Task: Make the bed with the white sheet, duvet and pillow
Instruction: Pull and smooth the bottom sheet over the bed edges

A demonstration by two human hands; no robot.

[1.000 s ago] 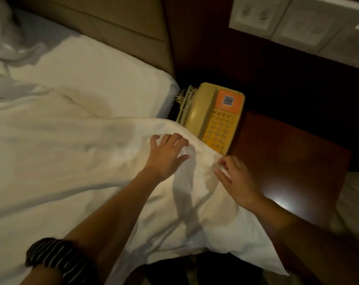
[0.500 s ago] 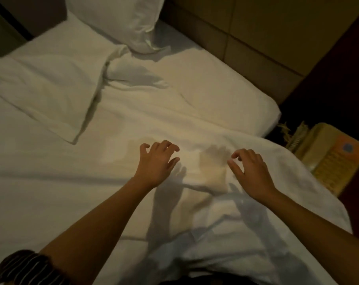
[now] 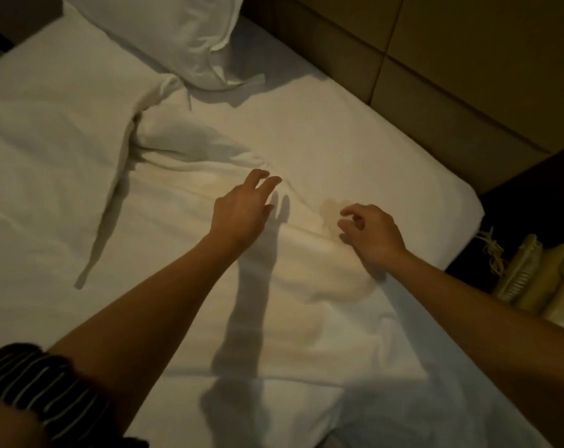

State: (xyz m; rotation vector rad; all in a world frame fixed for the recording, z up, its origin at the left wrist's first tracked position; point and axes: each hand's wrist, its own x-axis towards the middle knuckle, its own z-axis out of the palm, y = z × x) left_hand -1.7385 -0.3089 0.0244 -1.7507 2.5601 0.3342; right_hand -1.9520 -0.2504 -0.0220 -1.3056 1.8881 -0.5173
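White sheet [image 3: 355,140] on; duvet [image 3: 80,195] rumpled, unsmoothed; pillow [image 3: 164,33] at 11 o'clock; left hand [image 3: 242,210], right hand [image 3: 372,236] hover, fingers [image 3: 269,182] loosely spread, gripping nothing.

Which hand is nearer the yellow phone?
The right hand, fingers loosely curled, is on the phone's side; the left hand, fingers straighter, is farther away.

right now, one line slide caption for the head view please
Left hand and right hand reach across the rumpled white duvet near its top edge, pillow at the bed's head.
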